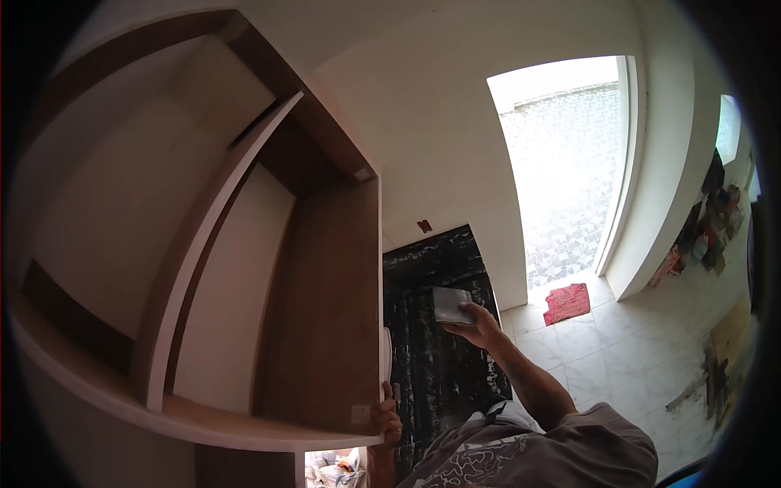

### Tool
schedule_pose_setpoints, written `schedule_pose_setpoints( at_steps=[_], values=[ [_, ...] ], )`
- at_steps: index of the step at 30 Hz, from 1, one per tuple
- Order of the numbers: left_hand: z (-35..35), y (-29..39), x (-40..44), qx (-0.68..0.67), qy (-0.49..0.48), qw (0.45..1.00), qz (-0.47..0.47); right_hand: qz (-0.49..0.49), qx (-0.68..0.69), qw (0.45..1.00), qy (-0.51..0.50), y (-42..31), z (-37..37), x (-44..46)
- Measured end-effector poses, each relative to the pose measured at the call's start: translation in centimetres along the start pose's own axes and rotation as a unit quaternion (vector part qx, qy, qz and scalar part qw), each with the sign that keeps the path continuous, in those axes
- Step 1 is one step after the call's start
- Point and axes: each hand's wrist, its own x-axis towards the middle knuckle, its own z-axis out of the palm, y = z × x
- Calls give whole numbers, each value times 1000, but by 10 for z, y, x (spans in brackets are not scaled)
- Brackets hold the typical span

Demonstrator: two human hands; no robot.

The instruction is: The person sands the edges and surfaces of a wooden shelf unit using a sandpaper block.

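Observation:
My right hand (478, 327) is closed round a flat grey rectangular block (451, 305), held over the black marbled countertop (431, 382). Exactly what kind of block it is, I cannot make out. At the lower right corner of a wooden wall cabinet (325, 309), my left hand (388, 420) has its fingers curled on the side edge. The cabinet has brown panels, pale edging and open compartments. Just above my left hand, a narrow white piece (386, 354) shows beside that edge; part of it is hidden.
A bright doorway (565, 171) opens at the back right, with a red cloth (566, 303) on the tiled floor (582, 342) before it. Mixed items (712, 224) lie along the far right wall. Below the cabinet, white bags (335, 469) show through an opening. A small wall cutout (425, 226) sits above the counter.

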Motion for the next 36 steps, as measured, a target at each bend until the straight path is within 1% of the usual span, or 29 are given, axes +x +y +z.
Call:
schedule_pose_setpoints(
  at_steps=[2,4,7,10,13,14,16,19,20,21,23,25,28,29,31,34,36],
  values=[
    [-4,1,-3,21,4,1000,17,33,-62,997,-16,-6,63,43],
    [-5,6,-4,36,4,999,21,24,-102,992,-65,-3,99,84],
    [-6,8,-4,57,5,998,18,4,-291,953,-79,-16,156,90],
    [-9,12,-5,120,-2,993,22,57,-270,957,-94,-17,168,126],
    [-18,17,-12,230,21,970,75,40,-346,934,-82,-23,181,143],
    [-24,17,-9,264,64,955,117,15,-382,918,-107,-23,178,153],
    [-39,15,-3,325,156,911,199,-31,-449,879,-156,-19,172,172],
    [-79,32,9,377,271,851,243,63,-382,918,-89,-14,174,193],
    [-91,34,16,415,328,808,259,54,-399,910,-99,-14,172,196],
    [-86,20,30,480,331,767,269,46,-414,903,-109,-15,170,197],
    [-71,-1,63,555,376,686,283,23,-448,886,-117,-11,166,198],
    [-70,2,91,605,382,651,253,-9,-486,866,-115,-5,163,199],
    [-55,1,130,687,376,585,210,-16,-555,827,-93,-7,171,188],
    [-47,2,145,717,367,559,198,-28,-586,803,-102,-12,175,185],
    [-31,0,170,758,355,523,165,-54,-642,755,-119,-17,181,178],
    [-9,-11,195,803,332,481,116,-45,-640,757,-126,-16,179,176],
    [6,-10,202,829,307,458,92,-64,-625,766,-137,-17,175,174]
  ],
)
